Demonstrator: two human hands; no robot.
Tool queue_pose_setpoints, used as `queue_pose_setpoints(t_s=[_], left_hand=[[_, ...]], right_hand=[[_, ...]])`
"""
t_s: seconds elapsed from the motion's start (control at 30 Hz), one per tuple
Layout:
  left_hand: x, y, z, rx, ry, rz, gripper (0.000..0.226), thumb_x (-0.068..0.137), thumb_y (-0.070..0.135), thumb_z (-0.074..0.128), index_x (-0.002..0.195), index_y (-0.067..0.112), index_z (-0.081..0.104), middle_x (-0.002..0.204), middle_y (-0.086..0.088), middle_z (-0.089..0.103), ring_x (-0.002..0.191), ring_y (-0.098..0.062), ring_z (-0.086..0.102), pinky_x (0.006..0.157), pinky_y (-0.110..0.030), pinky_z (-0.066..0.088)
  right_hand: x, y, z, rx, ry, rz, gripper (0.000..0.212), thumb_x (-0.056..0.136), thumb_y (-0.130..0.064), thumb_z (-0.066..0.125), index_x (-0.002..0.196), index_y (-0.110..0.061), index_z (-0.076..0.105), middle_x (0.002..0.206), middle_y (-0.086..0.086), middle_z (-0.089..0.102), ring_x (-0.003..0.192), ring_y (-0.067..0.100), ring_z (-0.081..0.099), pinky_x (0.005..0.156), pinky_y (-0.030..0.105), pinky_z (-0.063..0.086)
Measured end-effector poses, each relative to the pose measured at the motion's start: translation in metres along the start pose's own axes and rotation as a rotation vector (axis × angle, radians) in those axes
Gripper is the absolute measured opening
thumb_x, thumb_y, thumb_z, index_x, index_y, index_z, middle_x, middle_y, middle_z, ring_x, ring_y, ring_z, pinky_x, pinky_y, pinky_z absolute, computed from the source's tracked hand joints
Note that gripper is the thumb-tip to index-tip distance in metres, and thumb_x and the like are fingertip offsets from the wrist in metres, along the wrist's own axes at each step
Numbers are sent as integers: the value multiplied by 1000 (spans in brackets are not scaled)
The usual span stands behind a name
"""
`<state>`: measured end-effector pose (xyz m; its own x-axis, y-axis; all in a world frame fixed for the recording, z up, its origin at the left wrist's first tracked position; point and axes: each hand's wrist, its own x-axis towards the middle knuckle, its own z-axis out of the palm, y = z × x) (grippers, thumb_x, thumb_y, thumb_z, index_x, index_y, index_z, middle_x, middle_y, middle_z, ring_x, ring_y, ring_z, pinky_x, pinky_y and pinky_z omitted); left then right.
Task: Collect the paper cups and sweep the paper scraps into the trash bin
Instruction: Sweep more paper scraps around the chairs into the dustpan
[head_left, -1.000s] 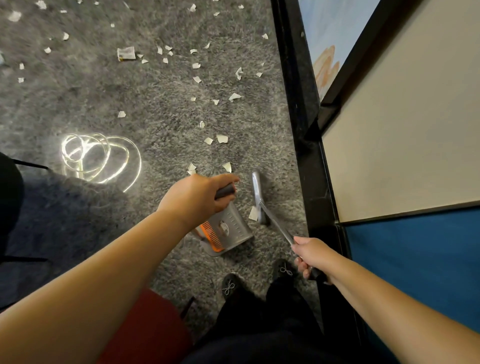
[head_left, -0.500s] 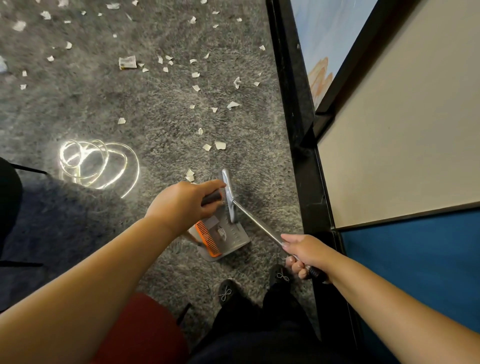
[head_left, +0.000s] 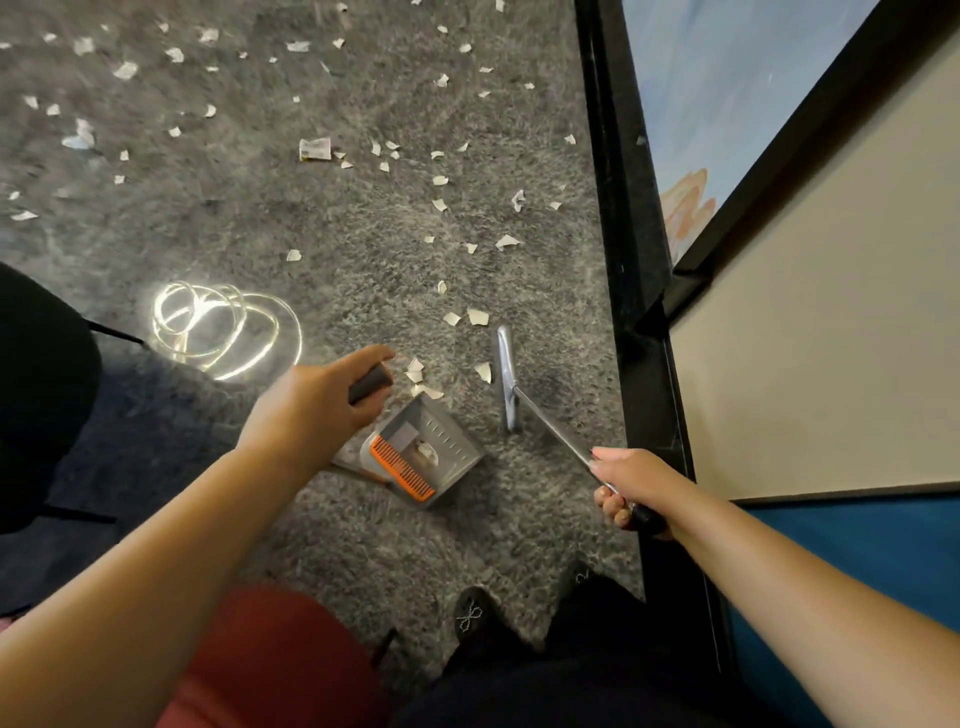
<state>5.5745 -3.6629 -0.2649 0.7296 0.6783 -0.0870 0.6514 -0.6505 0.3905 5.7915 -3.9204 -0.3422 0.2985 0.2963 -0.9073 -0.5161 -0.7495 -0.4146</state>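
Paper scraps (head_left: 483, 371) were scattered across the grey carpet (head_left: 322, 249), thickest toward the top of the view, with a few lying just beyond the dustpan's far edge and one beside the broom head. The grey dustpan (head_left: 441, 447) was set on the carpet between the two hands, an orange comb strip (head_left: 402, 467) fixed along its near side, and a few bits could be seen inside it. Its dark handle (head_left: 369, 383) was gripped by the left hand (head_left: 311, 410), fingers curled round it. The broom head (head_left: 506, 382) was rested on the carpet just right of the dustpan, apart from it. The broom's metal shaft (head_left: 556, 434) was clasped low down by the right hand (head_left: 631, 483), fingers wrapped around it.

A larger printed piece of paper (head_left: 315, 149) was seen farther out among the scraps. A coiled, brightly lit cable (head_left: 223, 327) was laid on the carpet to the left. A black frame (head_left: 623, 234) was stood along the right edge of the carpet. Black shoes (head_left: 475, 618) were visible at the bottom, beside a red seat (head_left: 270, 670).
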Motion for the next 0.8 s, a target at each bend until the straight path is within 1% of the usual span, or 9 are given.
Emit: queue_pose_setpoints(t_s=[0.1,0.17,0.3,0.4,0.5,0.6,0.7,0.77,0.8], left_hand=[[17,-21,-6,12,-12,-21,46,83,42,70,127,42,58,84,-6,70,73,-25,65,66,-30,50],[33,-34,-8,56,-46,-36,47,83,44,68,128,44,56,84,-6,70,73,-26,66,68,-35,54],[74,-56,-13,138,21,12,47,83,48,64,128,40,59,80,-7,69,67,-27,64,66,-34,54],[112,-64,-20,174,-106,15,48,87,55,49,133,42,51,93,0,71,76,-23,65,74,-38,55],[144,-74,-26,226,-75,-40,51,83,54,57,133,41,54,81,-7,69,67,-26,63,70,-38,56],[169,-81,-29,157,-114,-31,48,82,57,53,129,46,53,86,0,69,75,-22,65,74,-36,54],[190,-88,-34,64,-154,-5,38,85,56,46,123,50,48,97,7,70,86,-20,66,80,-38,53],[202,-93,-36,124,-175,-8,45,83,58,42,125,48,49,97,5,71,81,-19,66,77,-39,55],[207,-96,-37,162,-176,-9,49,81,59,42,127,46,50,94,5,71,75,-17,66,73,-37,56]], right_hand=[[14,-20,4,-15,18,-12,50,102,-18,39,150,-25,27,64,5,40,34,5,33,33,15,27],[26,-36,3,-53,32,-18,50,102,-17,39,149,-24,27,64,6,41,35,6,34,33,16,28],[56,-74,-4,-104,39,-11,49,101,-16,40,149,-24,29,63,6,43,38,7,34,36,16,28],[80,-105,-7,-142,38,27,50,101,-15,40,148,-25,30,63,5,44,34,7,36,35,16,29],[99,-131,-7,-160,18,66,49,101,-16,40,148,-26,31,59,4,43,33,6,36,35,15,30],[111,-150,-2,-202,-5,80,48,100,-16,40,146,-28,33,58,4,44,33,6,37,34,15,30],[116,-165,11,-254,-35,100,34,100,-18,40,131,-31,44,56,3,44,34,5,36,34,15,30],[114,-171,22,-262,-82,137,12,101,-23,39,103,-26,51,56,2,43,34,5,37,33,15,30],[114,-173,28,-266,-103,150,14,102,-25,38,95,-26,51,57,1,42,34,5,37,33,14,30]])
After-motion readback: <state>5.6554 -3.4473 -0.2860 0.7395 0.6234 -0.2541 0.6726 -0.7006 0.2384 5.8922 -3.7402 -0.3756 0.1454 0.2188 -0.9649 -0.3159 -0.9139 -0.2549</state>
